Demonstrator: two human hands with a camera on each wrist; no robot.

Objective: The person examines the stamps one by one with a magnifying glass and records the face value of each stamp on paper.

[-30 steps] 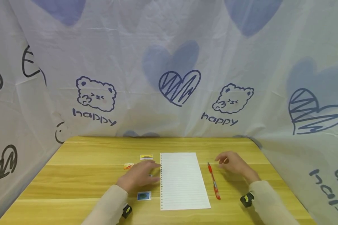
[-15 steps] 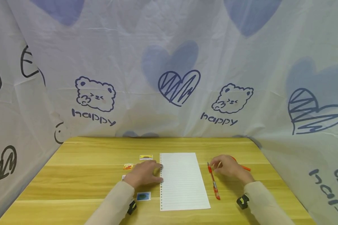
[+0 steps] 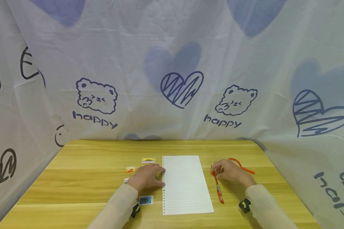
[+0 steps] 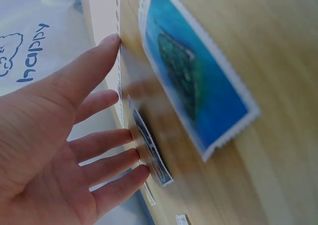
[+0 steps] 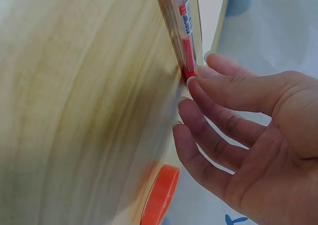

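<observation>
A sheet of lined white paper (image 3: 186,184) with punched holes down its left edge lies on the table. My left hand (image 3: 147,176) rests at that edge, thumb and fingers extended and spread, as the left wrist view also shows. Beside and under it lie several postage stamps, among them a blue stamp (image 4: 198,71) with a green island and a darker stamp (image 4: 150,148) below the fingers. On the paper's right, my right hand (image 3: 229,171) pinches a clear and red pen (image 5: 188,41) near its tip with thumb and fingers. The pen lies lengthwise along the paper.
Behind the right hand lies an orange round-rimmed thing with a handle (image 3: 247,170), like a magnifying glass. A yellow stamp (image 3: 148,160) and a red and yellow stamp (image 3: 130,170) lie left of the paper. A printed white cloth (image 3: 143,105) hangs around the wooden table (image 3: 60,190).
My right hand has moved left and closed its fingertips on the pen, uncovering the orange thing behind it. My left hand has shifted slightly right onto the paper's edge.
</observation>
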